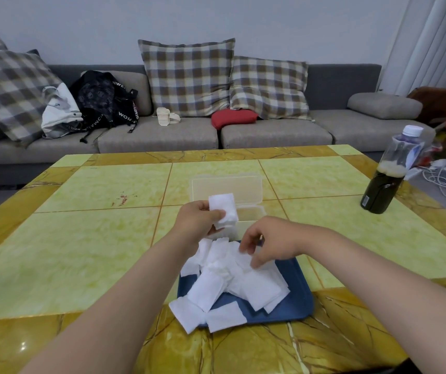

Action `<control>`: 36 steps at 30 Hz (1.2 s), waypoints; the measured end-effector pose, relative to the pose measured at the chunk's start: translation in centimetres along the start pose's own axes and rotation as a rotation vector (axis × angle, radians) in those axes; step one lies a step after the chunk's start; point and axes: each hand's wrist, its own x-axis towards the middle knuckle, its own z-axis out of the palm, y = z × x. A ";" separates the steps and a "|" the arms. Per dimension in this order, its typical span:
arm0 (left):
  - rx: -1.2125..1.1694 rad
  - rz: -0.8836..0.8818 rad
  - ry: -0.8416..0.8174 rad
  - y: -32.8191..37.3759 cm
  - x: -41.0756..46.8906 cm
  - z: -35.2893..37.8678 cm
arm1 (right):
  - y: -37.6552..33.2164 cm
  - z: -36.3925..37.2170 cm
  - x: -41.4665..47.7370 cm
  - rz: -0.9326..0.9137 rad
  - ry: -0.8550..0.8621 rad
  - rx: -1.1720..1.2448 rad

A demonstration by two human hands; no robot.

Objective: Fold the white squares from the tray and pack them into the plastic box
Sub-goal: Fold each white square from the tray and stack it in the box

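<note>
Both of my hands are out over the yellow-green table (95, 238). My left hand (197, 220) is raised above the far end of the tray (297, 300). Its thumb and fingers pinch a small folded stack (223, 210) of white squares, held just in front of the plastic box (252, 214). The box stands on the table just beyond the tray, its lid (227, 186) tipped up and open at the back. What lies inside I cannot tell, as the stack and my hand cover part of it.

My right hand (267, 242) hangs over the far part of the tray with fingers bent downward, the fingertips (244, 248) touching the loose white squares (232, 282). Whether they have one pinched I cannot tell. The loose squares lie in a jumbled, overlapping heap in the blue tray, and a few at the near left corner hang over its rim onto the table.

Well off to the right stands a dark bottle (382, 190) with a white cap. Beyond the table is a grey sofa (162, 136) with checked cushions (189, 79), a black bag (103, 101) and a red cushion (234, 117).
</note>
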 end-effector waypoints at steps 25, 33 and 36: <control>-0.099 -0.085 -0.295 0.4 -1.3 1.9 | -1.1 -2.9 -1.5 0.056 0.401 0.591; -0.093 -0.077 -0.382 0.8 -1.7 1.9 | -1.2 -2.5 -1.1 0.125 0.467 0.452; 0.021 -0.026 -0.286 0.6 -1.6 1.5 | -1.0 -2.3 -1.1 0.107 0.583 0.361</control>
